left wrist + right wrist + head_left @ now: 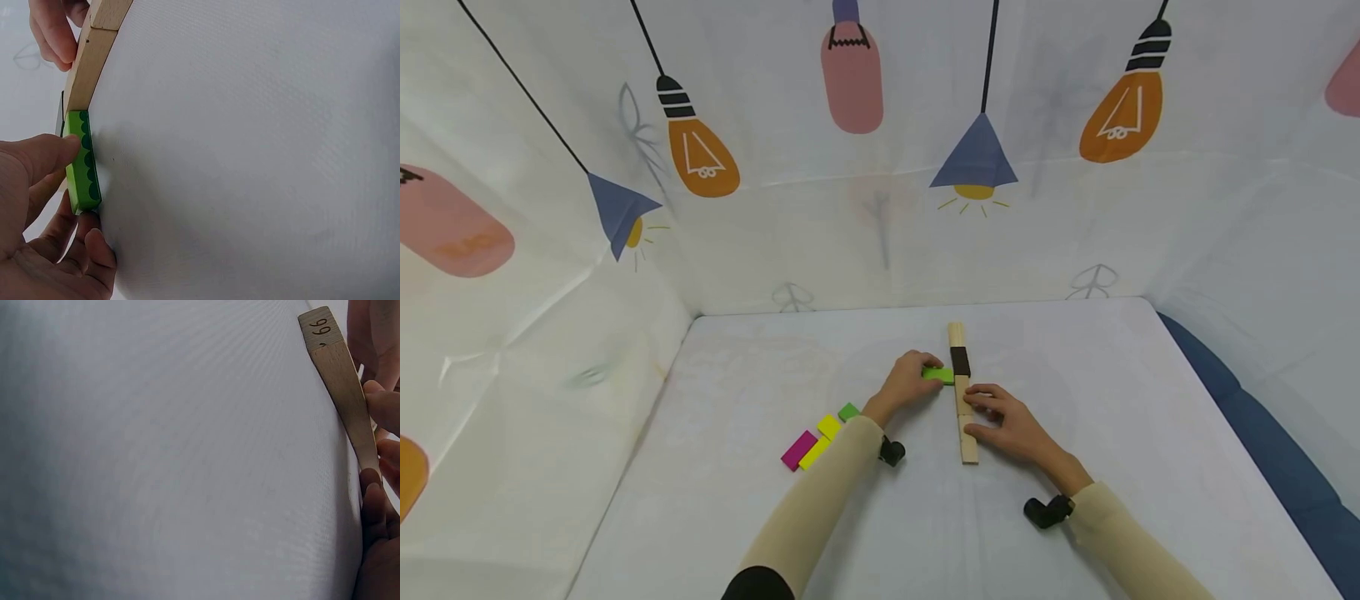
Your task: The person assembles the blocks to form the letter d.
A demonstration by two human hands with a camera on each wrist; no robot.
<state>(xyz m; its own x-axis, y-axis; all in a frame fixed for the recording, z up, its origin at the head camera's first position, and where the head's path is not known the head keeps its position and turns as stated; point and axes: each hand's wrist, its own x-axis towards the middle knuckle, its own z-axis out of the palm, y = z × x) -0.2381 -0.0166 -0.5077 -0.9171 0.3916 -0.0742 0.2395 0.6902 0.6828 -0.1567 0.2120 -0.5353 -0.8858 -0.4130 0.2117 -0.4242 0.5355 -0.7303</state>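
My left hand [910, 382] pinches a bright green block [938, 375] between thumb and fingers. In the left wrist view, this green block [83, 182] shows a dark scalloped edge, and its far end meets a row of wooden blocks. That row runs away from me: two light wooden blocks [967, 442], then a dark brown block [960, 361], then a pale block [956, 334] at the far end. My right hand [1011, 425] rests its thumb and fingertips along the row's right side. The nearest wooden block [340, 381] has markings on its end.
Left of my left forearm lie a magenta block [799, 450], two yellow blocks [829, 426] and another green block [848, 412]. A white-covered table [745, 375] carries everything. White curtains [880, 225] printed with lamps hang behind it. Something dark blue [1262, 417] stands beyond the right edge.
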